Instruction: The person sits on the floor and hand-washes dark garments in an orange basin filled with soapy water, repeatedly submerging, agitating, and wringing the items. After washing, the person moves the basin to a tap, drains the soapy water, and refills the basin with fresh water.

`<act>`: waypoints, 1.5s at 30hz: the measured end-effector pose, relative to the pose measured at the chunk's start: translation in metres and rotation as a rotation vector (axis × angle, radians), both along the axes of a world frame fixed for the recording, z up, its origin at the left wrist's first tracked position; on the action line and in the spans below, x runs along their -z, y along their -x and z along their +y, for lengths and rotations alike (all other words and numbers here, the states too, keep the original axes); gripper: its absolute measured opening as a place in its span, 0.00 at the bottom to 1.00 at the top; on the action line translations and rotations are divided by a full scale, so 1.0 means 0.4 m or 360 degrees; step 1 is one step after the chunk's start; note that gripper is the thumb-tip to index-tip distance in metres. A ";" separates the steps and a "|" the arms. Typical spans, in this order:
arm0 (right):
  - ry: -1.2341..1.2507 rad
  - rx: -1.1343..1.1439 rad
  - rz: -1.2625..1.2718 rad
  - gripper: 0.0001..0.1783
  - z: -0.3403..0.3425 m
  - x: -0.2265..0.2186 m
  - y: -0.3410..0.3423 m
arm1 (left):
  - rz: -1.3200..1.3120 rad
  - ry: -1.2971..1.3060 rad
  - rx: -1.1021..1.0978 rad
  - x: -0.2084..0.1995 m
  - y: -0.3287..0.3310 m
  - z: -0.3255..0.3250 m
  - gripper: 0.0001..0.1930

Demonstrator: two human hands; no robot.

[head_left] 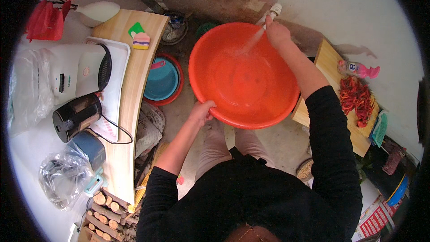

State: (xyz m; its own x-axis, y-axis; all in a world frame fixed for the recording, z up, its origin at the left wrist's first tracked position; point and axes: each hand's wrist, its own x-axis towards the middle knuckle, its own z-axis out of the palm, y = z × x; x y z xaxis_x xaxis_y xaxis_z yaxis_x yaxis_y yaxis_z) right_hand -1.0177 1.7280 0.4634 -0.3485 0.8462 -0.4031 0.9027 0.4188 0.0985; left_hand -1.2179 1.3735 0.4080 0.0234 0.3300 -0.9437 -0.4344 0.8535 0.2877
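A large orange-red plastic basin [244, 78] is in front of me, below a white tap [274, 10] on the wall. Water [251, 42] streams from the tap into it. My left hand [203, 111] grips the basin's near left rim, thumb over the edge. At the tap, my right hand [277, 32] has its fingers closed round the spout or handle; which of the two I cannot tell. My right forearm passes over the basin's right side.
On the left, a wooden table [145, 58] bears a white tray [124, 49], a black appliance and plastic bags. Below stand a blue basin [159, 83] and stacked firewood [105, 217]. At right, a wooden board [329, 58] holds dried red peppers [356, 96] and a pink-topped bottle [356, 68].
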 end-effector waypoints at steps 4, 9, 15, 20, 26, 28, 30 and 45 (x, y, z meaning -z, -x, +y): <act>0.0047 -0.0130 -0.0004 0.23 0.013 -0.008 -0.018 | -0.0017 -0.0014 -0.0015 0.019 -0.001 -0.001 0.15; 0.0095 -0.0365 -0.0118 0.22 0.042 -0.009 -0.028 | -0.0099 0.0012 -0.0103 0.051 -0.002 0.000 0.12; 0.0190 -0.0310 -0.0188 0.24 0.056 -0.006 -0.023 | -0.0067 0.0029 -0.0131 0.108 0.009 0.010 0.10; -0.0089 -0.0517 0.0124 0.23 0.040 0.000 -0.044 | -0.0109 -0.0012 -0.0046 0.186 0.005 0.005 0.11; 0.0139 -0.0332 0.0219 0.31 0.053 0.012 -0.046 | -0.0086 -0.0015 -0.0193 0.252 -0.030 0.018 0.13; 0.0154 -0.0288 0.0324 0.33 0.054 0.013 -0.044 | -0.0126 -0.0042 -0.0251 0.263 -0.039 0.026 0.14; 0.0186 -0.0193 0.0399 0.33 0.047 0.011 -0.046 | -0.0120 0.0034 -0.0213 0.275 -0.043 0.035 0.16; 0.0273 0.1001 0.1109 0.33 -0.431 0.416 -0.145 | 0.0018 0.0092 0.0070 0.207 0.013 0.073 0.19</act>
